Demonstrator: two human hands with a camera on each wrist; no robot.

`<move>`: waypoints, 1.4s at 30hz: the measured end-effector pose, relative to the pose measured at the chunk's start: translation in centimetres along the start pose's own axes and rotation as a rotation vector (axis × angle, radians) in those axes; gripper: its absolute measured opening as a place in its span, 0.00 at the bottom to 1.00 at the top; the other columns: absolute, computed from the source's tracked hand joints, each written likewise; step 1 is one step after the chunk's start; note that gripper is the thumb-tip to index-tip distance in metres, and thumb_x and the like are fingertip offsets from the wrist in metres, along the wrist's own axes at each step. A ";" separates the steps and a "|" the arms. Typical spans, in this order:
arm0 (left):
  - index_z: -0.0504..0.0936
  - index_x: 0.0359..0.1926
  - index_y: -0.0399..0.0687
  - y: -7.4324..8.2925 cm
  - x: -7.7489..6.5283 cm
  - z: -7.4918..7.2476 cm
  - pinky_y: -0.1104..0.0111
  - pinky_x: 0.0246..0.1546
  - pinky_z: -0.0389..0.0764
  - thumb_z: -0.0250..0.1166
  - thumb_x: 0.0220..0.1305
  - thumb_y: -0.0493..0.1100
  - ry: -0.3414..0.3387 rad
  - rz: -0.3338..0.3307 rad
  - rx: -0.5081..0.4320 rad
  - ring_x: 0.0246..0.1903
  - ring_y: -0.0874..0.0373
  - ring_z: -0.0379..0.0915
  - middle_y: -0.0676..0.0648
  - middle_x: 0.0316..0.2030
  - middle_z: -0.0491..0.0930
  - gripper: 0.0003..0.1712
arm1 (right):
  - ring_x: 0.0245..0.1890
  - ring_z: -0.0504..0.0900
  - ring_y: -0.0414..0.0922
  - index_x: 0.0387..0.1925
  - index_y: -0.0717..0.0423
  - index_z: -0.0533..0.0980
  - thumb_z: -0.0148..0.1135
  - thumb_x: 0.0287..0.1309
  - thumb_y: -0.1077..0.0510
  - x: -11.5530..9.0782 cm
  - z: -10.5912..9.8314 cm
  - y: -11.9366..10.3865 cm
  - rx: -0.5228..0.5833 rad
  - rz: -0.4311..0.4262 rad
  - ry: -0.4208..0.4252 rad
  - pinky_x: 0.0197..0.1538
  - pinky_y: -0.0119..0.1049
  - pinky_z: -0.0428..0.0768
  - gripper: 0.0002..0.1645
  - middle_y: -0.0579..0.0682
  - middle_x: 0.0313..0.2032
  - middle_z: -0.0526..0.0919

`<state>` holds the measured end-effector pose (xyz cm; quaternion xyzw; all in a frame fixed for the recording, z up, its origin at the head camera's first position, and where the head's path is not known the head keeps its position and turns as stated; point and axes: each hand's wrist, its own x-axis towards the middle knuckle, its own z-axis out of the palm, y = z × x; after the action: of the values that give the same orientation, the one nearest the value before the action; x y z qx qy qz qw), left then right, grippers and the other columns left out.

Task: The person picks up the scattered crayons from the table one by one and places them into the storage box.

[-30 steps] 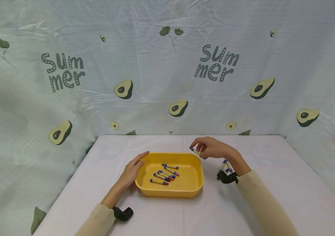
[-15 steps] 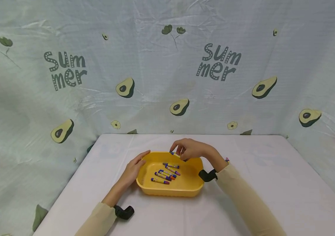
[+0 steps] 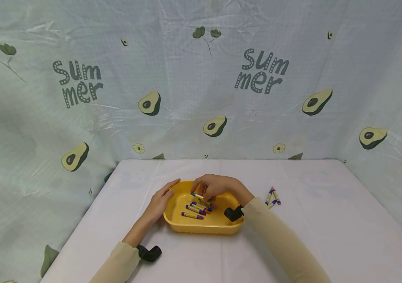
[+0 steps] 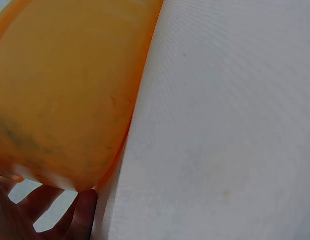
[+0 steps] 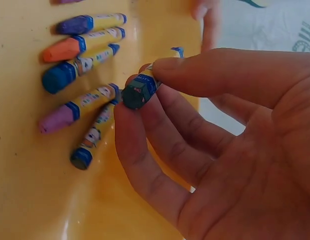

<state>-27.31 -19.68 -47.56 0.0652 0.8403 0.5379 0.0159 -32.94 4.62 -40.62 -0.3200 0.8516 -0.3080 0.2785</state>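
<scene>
Right grip [image 3: 216,184]: closed in pinch on cylindrical, paper-wrapped crayon [image 5: 140,89], held over smooth, round-cornered yellow tray [image 3: 204,228]. Left grip [image 3: 157,203]: fingers loosely extended against tray's left side. Inside tray: loose crayons [image 3: 191,215]. Surface [image 3: 321,224] white; further crayons [image 3: 276,195] clustered right.

Tray [image 3: 203,229] on the table [image 3: 314,236], crayons inside it and to its right.
The left hand [image 3: 160,202] lies against the tray's left end; the right hand [image 3: 218,186] is over its rear part, with one held crayon [image 3: 197,195] between thumb and fingers, above the crayons lying in the tray. Those lie around its middle and left, one front crayon [image 3: 192,215] before the others. Right of the tray, well apart, a crayon cluster [image 3: 269,197] lies on the table. The backdrop [image 3: 187,78] is behind the table.
</scene>
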 end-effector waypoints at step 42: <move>0.67 0.77 0.58 0.3 -0.1 0.0 0.41 0.79 0.53 0.44 0.80 0.44 -0.002 -0.002 0.012 0.80 0.41 0.53 0.45 0.79 0.62 0.29 | 0.25 0.79 0.45 0.57 0.54 0.81 0.66 0.59 0.70 0.6 1.0 0.6 0.012 0.023 -0.052 0.32 0.34 0.86 0.24 0.51 0.37 0.83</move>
<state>-27.16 -19.62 -47.29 0.0648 0.8435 0.5329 0.0168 -32.83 4.23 -41.86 -0.3161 0.8459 -0.3016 0.3060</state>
